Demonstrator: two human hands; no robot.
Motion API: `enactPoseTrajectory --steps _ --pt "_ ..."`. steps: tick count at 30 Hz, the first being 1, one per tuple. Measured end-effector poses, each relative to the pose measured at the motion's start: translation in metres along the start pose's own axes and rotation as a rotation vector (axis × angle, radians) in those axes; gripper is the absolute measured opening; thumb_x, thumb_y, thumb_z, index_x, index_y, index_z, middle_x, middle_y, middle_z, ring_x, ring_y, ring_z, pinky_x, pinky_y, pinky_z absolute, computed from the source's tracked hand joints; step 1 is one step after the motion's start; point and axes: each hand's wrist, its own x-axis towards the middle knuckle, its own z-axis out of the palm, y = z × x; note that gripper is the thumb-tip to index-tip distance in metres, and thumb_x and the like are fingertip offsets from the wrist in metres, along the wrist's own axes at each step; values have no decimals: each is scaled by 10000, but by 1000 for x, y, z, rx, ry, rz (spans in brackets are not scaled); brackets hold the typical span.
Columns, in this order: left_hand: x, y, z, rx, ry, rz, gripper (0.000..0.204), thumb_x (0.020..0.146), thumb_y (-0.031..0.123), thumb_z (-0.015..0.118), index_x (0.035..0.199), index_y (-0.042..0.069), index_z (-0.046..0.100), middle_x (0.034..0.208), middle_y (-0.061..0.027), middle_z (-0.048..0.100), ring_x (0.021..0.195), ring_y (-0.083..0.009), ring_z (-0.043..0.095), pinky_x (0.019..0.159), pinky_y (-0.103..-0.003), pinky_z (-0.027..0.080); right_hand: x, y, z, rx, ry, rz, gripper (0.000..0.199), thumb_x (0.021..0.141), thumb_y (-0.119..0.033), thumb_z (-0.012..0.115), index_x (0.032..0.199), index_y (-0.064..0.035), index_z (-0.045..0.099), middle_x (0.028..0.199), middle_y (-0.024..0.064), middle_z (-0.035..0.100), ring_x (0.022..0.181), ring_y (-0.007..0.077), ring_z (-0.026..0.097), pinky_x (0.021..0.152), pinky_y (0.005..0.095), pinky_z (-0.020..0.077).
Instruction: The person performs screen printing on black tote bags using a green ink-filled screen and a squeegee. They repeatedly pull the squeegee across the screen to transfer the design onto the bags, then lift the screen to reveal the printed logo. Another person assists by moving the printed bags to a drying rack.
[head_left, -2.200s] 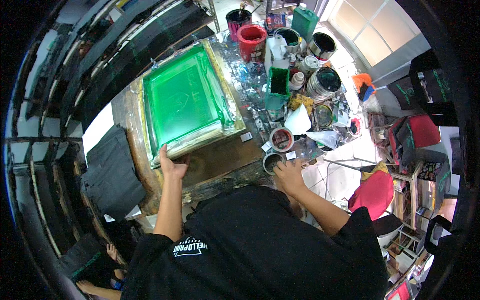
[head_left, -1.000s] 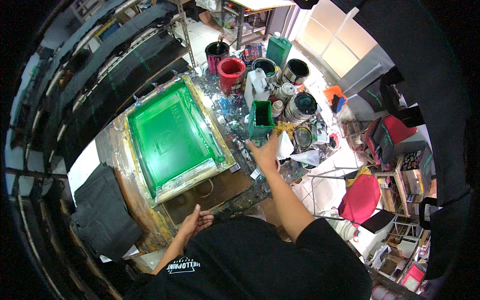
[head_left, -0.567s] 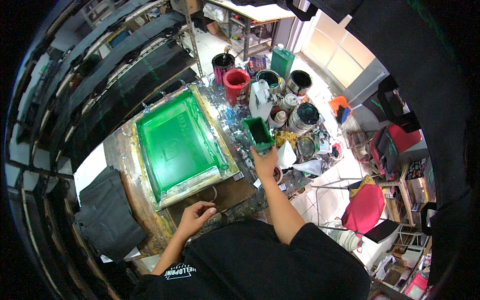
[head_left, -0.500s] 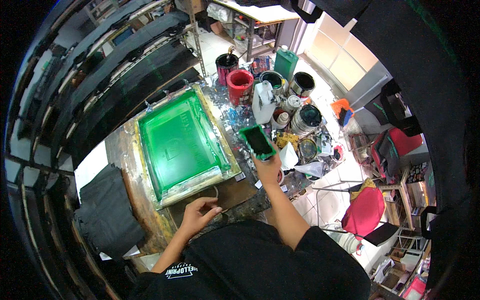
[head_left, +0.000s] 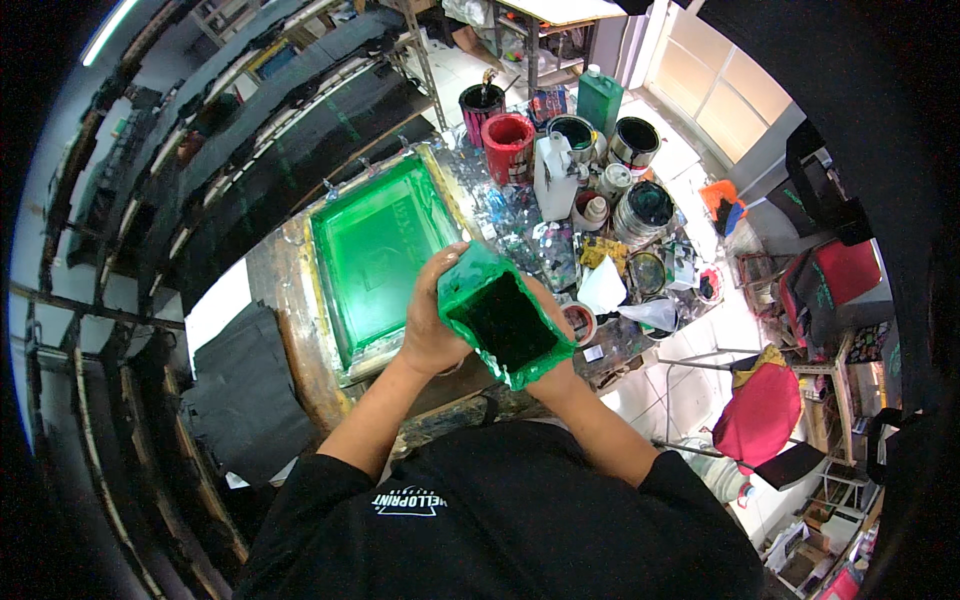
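Both my hands hold a square, open-topped container (head_left: 462, 275) smeared with green ink, close in front of me. Its dark mouth faces up toward me, and thick green ink coats the rim. My left hand (head_left: 432, 325) wraps the left side, thumb near the upper edge. My right hand (head_left: 552, 385) grips the right side from beneath, its fingers partly hidden behind the container. Beyond it, a screen-printing frame (head_left: 330, 330) lies on the worktable, its mesh (head_left: 375, 245) covered in green; the container hides its near right corner.
Ink cans, a red bucket (head_left: 507, 150), a white jug (head_left: 553, 180) and a green canister (head_left: 598, 100) crowd the table's far right. A stack of black cloth (head_left: 245, 395) lies at the left, near dark racks (head_left: 250, 160). A red chair (head_left: 758, 410) stands on the right.
The container has come nearer to me and tilted its mouth toward me. My left hand, empty before, has risen and taken hold of its left side. The view has shifted slightly left.
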Motion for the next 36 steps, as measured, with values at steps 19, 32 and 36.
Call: enactPoseTrajectory --steps 19,32,36 --pt "-8 56 -51 255 -548 -462 1345 614 317 990 1665 100 180 1538 -230 424 1450 -415 427 1201 -499 377 12 37 -9 154 -235 149 658 786 -204 872 1337 -32 555 1360 172 578 1294 327 568 1117 439 428" --pt "-83 69 -87 207 -399 -822 1331 642 368 1011 1666 64 218 1438 -232 590 1368 -348 560 1174 -461 435 29 90 3 131 -200 157 917 683 -157 961 1424 -56 432 1280 148 610 1166 305 640 1079 418 472" --pt "-88 72 -92 217 -385 -834 1293 659 369 1004 1658 58 245 1376 -226 639 1317 -345 605 1159 -457 455 29 85 8 107 -162 125 741 725 -219 924 1352 -39 573 1311 141 614 1258 306 600 1107 444 441"
